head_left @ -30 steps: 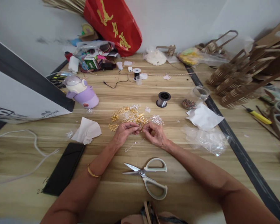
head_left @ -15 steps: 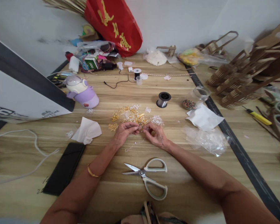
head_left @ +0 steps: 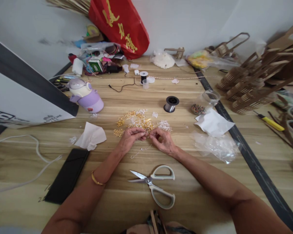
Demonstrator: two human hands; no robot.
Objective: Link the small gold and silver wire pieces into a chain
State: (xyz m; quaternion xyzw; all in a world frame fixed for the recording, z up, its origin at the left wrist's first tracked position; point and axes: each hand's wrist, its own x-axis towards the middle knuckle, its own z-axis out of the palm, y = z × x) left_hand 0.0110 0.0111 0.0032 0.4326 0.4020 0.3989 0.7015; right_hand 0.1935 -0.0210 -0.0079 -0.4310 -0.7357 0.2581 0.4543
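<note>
My left hand [head_left: 133, 138] is closed in a pinch at the front of a pile of small gold and silver beads [head_left: 136, 120]. Close beside it, my right hand [head_left: 162, 139] also pinches with thumb and forefinger. Whatever lies between the fingertips is too small to make out. A thin silver beaded chain [head_left: 142, 149] with a small ring at one end lies on the wood below the hands and runs up toward the right fingers. Silver tube-like pieces [head_left: 164, 125] lie just behind my right hand. Nearer to me rest open scissors [head_left: 149, 180] with pale handles.
A wire spool [head_left: 171, 104] stands behind the beads. A clear jar [head_left: 206, 102], white paper [head_left: 214, 123] and plastic bag [head_left: 217, 146] lie right. At left are a purple bottle [head_left: 89, 99], crumpled tissue [head_left: 91, 136] and black phone-like slab [head_left: 67, 175]. Woven baskets [head_left: 244, 87] stand far right.
</note>
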